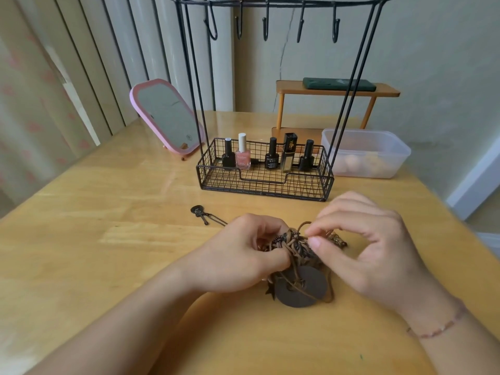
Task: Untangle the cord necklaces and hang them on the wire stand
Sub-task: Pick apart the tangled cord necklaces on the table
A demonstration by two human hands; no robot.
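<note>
Pale vertical blinds (89, 77) far left, beige wall behind, cracked near corner. Glossy light-wood table (108, 212), grain and plank seams visible. Pink-framed rounded mirror (166, 116) tilted back at left rear. Small dark guitar-shaped pendant (199, 213) on thin chain lying flat on wood, left of hands. Left hand (243, 253) curled round left side of tangled cord necklaces (293, 246), thumb pressing into knot. Tangle: brown leather-like cords, dark beads, flat dark round disc pendant (300, 286) resting on table just below, near front centre between both hands. Black wire stand (263, 171) behind tangle: grid basket base, thin uprights, top bar with five bare hooks (266, 25). Inside basket, row of bottles upright: three black nail polish bottles (272, 157), one pink nail polish (243, 155), one tall gold-black tube (289, 152). Small orange-wood shelf (335, 90) behind, dark green flat case (339, 83) on top. Right hand (365, 247) pinching brown cord loop at top of tangle with thumb and forefinger, other fingers arched loose. Thin pink bracelet (438, 330) on right wrist. Translucent plastic tub (365, 152) right of stand, blurry roundish contents. White door frame far right.
</note>
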